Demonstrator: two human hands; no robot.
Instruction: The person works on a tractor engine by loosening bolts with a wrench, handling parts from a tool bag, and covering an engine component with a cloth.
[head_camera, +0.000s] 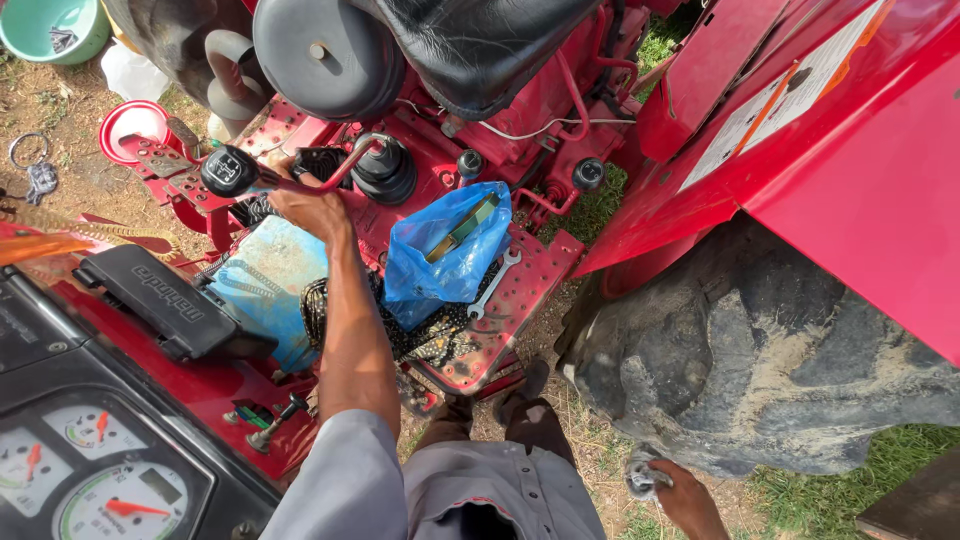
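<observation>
The person is standing beside a red tractor, looking down over its footplate (520, 290). The left hand (305, 205) is reaching in across the platform and resting at the bent red gear lever (345, 170), just below the black gear knob (230, 170); the fingers are curling toward the lever, but whether they are actually gripping it cannot be told from this angle. The right hand (680, 495) is hanging low beside the big rear tyre (760, 350), its fingers closing around a small grey rag (640, 475). A blue plastic bag (445, 250) is lying on the perforated footplate, just right of the left forearm, with an open-ended spanner (493, 285) touching its lower right edge and a dark chain (430, 340) bunching beneath it. A black seat (470, 45) is sitting above the levers, and the dashboard gauges (100, 490) are showing at the lower left.
</observation>
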